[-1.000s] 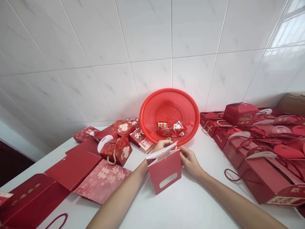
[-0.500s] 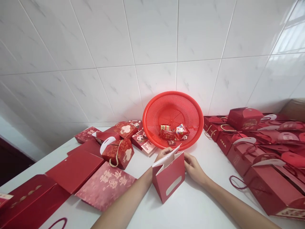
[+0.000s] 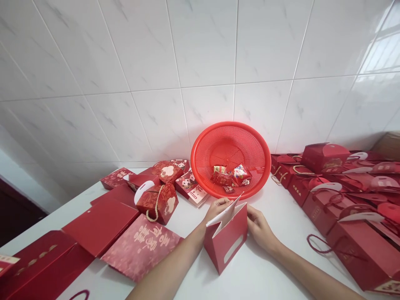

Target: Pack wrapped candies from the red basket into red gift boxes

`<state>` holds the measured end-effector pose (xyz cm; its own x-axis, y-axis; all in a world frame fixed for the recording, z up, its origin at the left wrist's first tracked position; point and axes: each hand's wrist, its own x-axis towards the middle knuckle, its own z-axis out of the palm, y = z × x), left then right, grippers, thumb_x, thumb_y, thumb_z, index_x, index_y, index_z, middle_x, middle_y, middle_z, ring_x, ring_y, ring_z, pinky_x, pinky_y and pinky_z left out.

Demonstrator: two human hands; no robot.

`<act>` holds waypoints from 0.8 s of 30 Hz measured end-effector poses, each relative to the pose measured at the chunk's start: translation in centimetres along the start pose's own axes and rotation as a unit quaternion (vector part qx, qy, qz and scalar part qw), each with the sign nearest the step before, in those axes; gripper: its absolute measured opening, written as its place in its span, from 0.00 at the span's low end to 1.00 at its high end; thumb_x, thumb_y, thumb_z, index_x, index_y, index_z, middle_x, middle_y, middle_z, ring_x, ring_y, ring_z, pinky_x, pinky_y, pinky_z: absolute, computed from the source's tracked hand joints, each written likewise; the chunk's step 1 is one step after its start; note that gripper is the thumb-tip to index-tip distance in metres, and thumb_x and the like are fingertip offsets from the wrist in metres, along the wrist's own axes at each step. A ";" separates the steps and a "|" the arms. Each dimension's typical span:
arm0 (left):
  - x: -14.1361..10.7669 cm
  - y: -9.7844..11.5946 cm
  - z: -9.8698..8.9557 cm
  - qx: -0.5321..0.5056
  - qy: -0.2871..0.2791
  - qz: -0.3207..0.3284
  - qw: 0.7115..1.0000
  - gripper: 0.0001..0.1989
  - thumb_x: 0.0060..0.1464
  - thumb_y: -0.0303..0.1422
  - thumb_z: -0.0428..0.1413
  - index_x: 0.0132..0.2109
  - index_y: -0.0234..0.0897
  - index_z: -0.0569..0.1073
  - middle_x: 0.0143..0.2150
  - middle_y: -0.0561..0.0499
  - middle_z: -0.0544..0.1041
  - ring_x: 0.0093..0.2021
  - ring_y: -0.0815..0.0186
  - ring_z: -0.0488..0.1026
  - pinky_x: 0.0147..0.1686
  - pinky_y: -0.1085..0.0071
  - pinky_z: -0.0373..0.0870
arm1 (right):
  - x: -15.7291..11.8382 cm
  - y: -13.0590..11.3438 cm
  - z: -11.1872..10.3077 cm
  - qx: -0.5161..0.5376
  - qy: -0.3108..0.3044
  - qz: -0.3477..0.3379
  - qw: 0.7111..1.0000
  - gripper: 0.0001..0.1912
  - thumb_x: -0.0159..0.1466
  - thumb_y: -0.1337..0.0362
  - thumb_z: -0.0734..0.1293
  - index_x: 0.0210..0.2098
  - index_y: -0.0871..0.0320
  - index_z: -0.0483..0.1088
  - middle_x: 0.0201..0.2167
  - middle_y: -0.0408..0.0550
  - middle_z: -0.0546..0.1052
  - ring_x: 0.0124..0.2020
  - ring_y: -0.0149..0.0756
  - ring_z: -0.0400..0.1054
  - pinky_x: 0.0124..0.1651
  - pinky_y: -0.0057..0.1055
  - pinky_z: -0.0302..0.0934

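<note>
A red paper gift box [image 3: 229,239] stands tilted on the white table in front of me, with its top flaps apart and its pale inside showing. One side panel carries a whitish oval patch. My left hand [image 3: 217,208] is closed on the far left part of the box near the top flap; some of its fingers are hidden behind the card. At the right edge, my right hand [image 3: 258,227] grips the box with fingers curled round behind it. Just beyond both hands, a red plastic basket [image 3: 200,175] holds several wrapped sweets [image 3: 240,174].
Flat red cards [image 3: 101,225], a pink printed card [image 3: 142,246] and a patterned box with a rope handle [image 3: 159,202] lie to the left. Rows of red handled boxes [image 3: 362,246] line the right side. A tiled wall [image 3: 206,104] rises behind.
The gift box has shifted slightly toward me and turned a little, with both hands still on it. The whole view has moved slightly. The basket and its sweets are otherwise unchanged.
</note>
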<state>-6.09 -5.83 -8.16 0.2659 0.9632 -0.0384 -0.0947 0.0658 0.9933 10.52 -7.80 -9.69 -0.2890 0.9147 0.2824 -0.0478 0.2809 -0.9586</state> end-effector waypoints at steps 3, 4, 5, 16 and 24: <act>0.0 -0.1 0.2 -0.038 0.008 -0.005 0.999 0.21 0.42 0.48 0.65 0.25 0.37 0.65 0.21 0.56 0.64 0.25 0.69 0.60 0.28 0.69 0.59 | -0.2 -0.2 0.2 -0.022 0.008 -0.013 1.000 0.18 0.65 0.47 0.64 0.30 0.55 0.71 0.27 0.46 0.73 0.30 0.38 0.63 0.34 0.33 0.62; 0.0 -0.1 0.2 -0.046 0.006 -0.010 0.999 0.21 0.42 0.48 0.65 0.24 0.37 0.66 0.21 0.56 0.64 0.24 0.70 0.59 0.28 0.69 0.58 | -0.3 -0.3 0.2 -0.028 0.009 -0.015 0.999 0.18 0.65 0.48 0.64 0.30 0.55 0.71 0.26 0.46 0.73 0.30 0.38 0.63 0.35 0.33 0.62; 0.0 -0.1 0.2 -0.052 0.004 -0.014 0.999 0.21 0.42 0.48 0.65 0.25 0.37 0.67 0.21 0.55 0.64 0.24 0.70 0.59 0.28 0.69 0.58 | -0.3 -0.4 0.2 -0.032 0.010 -0.017 0.999 0.18 0.65 0.47 0.64 0.30 0.55 0.72 0.27 0.46 0.73 0.30 0.38 0.63 0.36 0.33 0.63; -0.7 1.2 0.1 -0.041 -0.032 -0.019 0.998 0.19 0.42 0.43 0.69 0.24 0.35 0.69 0.23 0.54 0.68 0.27 0.68 0.63 0.30 0.68 0.59 | -0.4 0.1 0.0 0.011 0.029 0.038 0.999 0.26 0.64 0.39 0.64 0.27 0.55 0.62 0.22 0.41 0.66 0.24 0.33 0.60 0.26 0.29 0.56; -0.3 0.7 -0.2 -0.026 -0.031 -0.022 0.999 0.19 0.40 0.45 0.69 0.26 0.36 0.72 0.26 0.52 0.70 0.28 0.65 0.65 0.30 0.68 0.60 | -0.1 0.5 -0.1 0.036 0.034 0.059 0.997 0.27 0.62 0.39 0.65 0.25 0.55 0.57 0.20 0.40 0.64 0.20 0.29 0.58 0.23 0.28 0.52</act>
<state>-6.43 -6.00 -7.44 0.3303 0.9411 -0.0725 -0.1306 0.1217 0.9839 10.64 -7.76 -10.17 -0.2318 0.9582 0.1676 -0.0859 0.1514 -0.9847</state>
